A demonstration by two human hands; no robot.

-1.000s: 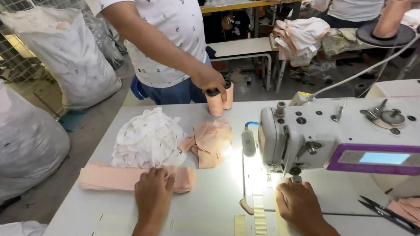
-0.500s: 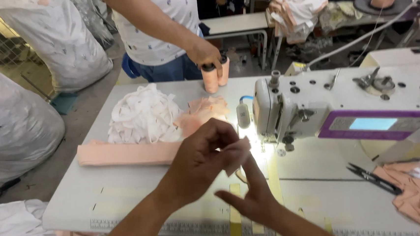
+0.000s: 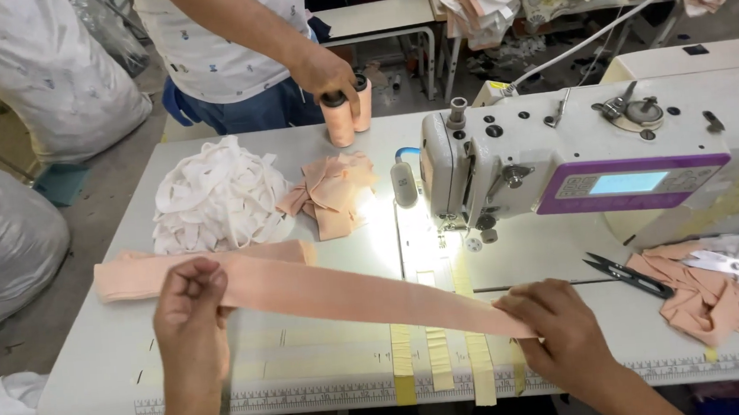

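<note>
Above the table (image 3: 94,357), pink fabric strip (image 3: 349,294) stretched between pinching left hand (image 3: 191,320) and right hand (image 3: 560,333) fingers.

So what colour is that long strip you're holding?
Pale peach-pink strip, plain, clearest in the head view.

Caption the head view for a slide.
Left hand and right hand stretch a pink fabric strip before the sewing machine.

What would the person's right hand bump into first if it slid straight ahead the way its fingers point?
The right hand, gripping the long peach fabric strip, points up and left across the white table. Going on, it would probably first meet the yellow tape strips, then the left hand; depth is unclear.
</note>
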